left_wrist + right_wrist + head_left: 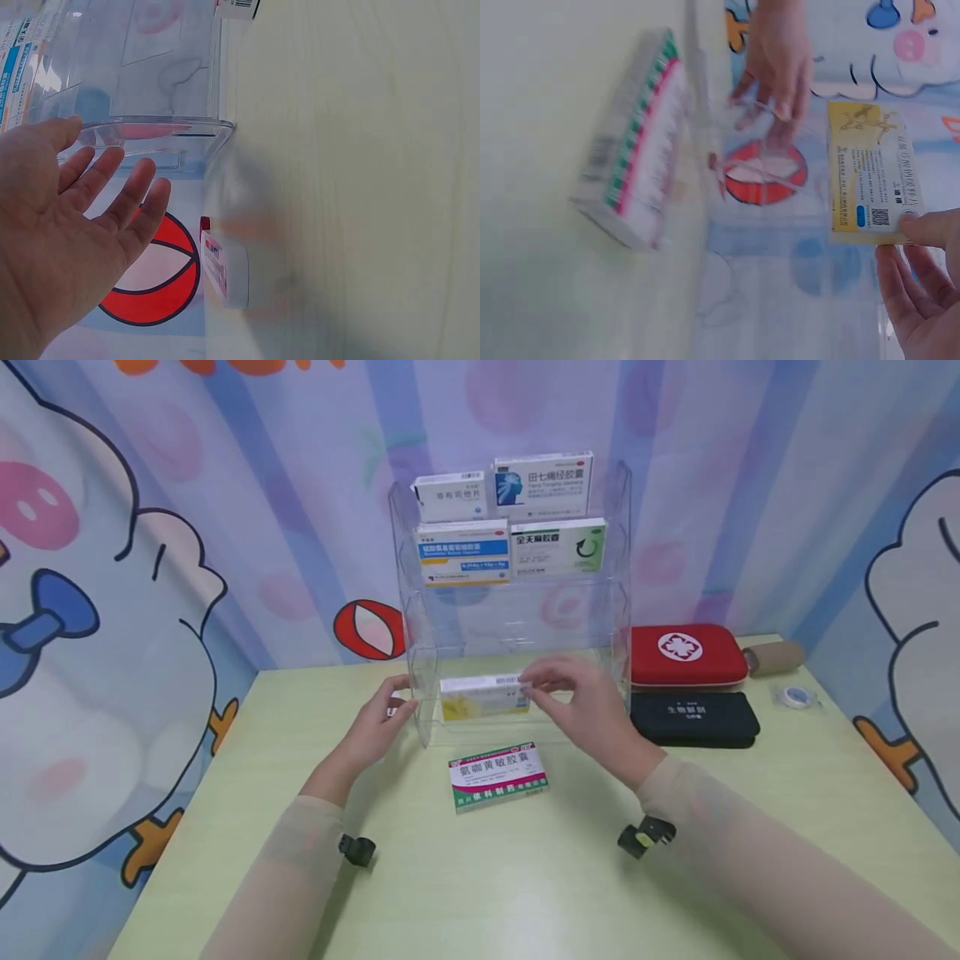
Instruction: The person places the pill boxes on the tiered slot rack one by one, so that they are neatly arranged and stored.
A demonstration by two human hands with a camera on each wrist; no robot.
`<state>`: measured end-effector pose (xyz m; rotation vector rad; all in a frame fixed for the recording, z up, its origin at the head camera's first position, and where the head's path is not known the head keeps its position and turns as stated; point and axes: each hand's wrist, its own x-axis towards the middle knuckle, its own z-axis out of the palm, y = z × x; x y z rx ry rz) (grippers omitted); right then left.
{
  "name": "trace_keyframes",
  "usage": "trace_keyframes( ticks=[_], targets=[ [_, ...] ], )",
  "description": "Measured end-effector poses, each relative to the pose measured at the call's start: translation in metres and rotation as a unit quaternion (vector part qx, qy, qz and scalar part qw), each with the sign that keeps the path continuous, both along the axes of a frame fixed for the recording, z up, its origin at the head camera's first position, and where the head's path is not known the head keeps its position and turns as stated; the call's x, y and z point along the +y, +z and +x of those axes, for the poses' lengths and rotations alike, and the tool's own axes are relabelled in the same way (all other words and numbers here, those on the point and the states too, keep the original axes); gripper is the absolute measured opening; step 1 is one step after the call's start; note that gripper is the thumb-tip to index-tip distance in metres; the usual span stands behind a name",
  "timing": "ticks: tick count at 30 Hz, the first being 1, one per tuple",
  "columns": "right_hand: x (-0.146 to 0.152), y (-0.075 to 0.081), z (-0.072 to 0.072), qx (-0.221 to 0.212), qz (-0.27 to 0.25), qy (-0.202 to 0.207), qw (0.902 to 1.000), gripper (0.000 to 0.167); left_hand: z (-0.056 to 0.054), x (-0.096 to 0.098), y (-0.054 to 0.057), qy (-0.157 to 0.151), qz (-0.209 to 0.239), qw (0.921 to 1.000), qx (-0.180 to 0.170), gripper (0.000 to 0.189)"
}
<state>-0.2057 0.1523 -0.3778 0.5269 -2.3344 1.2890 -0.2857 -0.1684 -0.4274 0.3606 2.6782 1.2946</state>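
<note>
A clear acrylic tiered rack (517, 620) stands on the table. My right hand (588, 706) pinches the right end of a yellow-and-white medicine box (483, 700) between thumb and fingers, at the rack's lowest tier. In the right wrist view, the printed face of that medicine box (870, 172) shows. My left hand (378, 722) is at the rack's left side, its fingers loosely spread and holding nothing. The left wrist view has the thumb close to the rack's side edge; contact is unclear. A green, white and magenta medicine box (498, 777) lies flat in front of the rack.
Upper tiers hold several medicine boxes, among them a blue-and-white box (463, 553) and a green-and-white box (558, 547). Right of the rack are a red first-aid case (686, 656), a black pouch (693, 720) and a tape roll (795, 697). A small white container (229, 270) stands behind my left hand.
</note>
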Motion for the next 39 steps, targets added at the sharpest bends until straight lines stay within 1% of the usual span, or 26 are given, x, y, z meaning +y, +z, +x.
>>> trace_keyframes(
  ticks=[2,6,10,12,14,18,20,24,28,32,35,39],
  targets=[
    [0.001,0.011,-0.014,0.017,-0.013,-0.018,0.9996,0.021,-0.001,0.0,0.0,0.002,-0.002,1.0,-0.003,0.055],
    [0.0,0.031,-0.039,0.053,-0.017,-0.049,0.9972,0.021,-0.002,0.0,0.0,0.003,-0.001,1.0,-0.003,0.055],
    [-0.005,0.044,-0.062,0.08,-0.026,-0.057,0.9948,0.02,-0.002,-0.001,-0.001,-0.009,0.001,0.9999,0.009,0.053],
    [-0.009,0.047,-0.074,0.091,-0.034,-0.058,0.9936,0.019,-0.002,-0.002,-0.001,-0.014,0.003,0.9998,0.012,0.053],
    [-0.013,0.048,-0.084,0.092,-0.04,-0.061,0.9931,0.018,-0.002,-0.002,-0.001,-0.017,0.006,0.9997,0.014,0.052],
    [-0.025,0.043,-0.102,0.075,-0.048,-0.058,0.9944,0.014,-0.001,-0.003,-0.001,-0.014,0.009,0.9997,0.019,0.051],
    [-0.031,0.039,-0.108,0.065,-0.043,-0.054,0.9955,0.013,-0.001,-0.004,-0.001,-0.013,0.007,0.9997,0.019,0.051],
    [-0.039,0.033,-0.113,0.04,-0.021,-0.052,0.9976,0.014,-0.002,-0.003,-0.001,-0.014,0.002,0.9998,0.015,0.052],
    [-0.042,0.03,-0.114,0.016,-0.011,-0.042,0.9989,0.016,-0.001,-0.002,-0.001,-0.009,0.001,0.9999,0.008,0.052],
    [-0.038,0.029,-0.112,0.002,-0.003,-0.03,0.9996,0.026,-0.002,-0.002,0.0,-0.005,0.003,1.0,0.005,0.052],
    [-0.032,0.026,-0.104,-0.005,0.0,-0.024,0.9997,0.032,-0.002,-0.001,0.001,-0.005,0.006,1.0,0.005,0.051],
    [-0.025,0.019,-0.084,-0.004,0.001,-0.024,0.9997,0.03,-0.002,-0.001,0.0,-0.003,0.008,1.0,0.004,0.052]
  ],
)
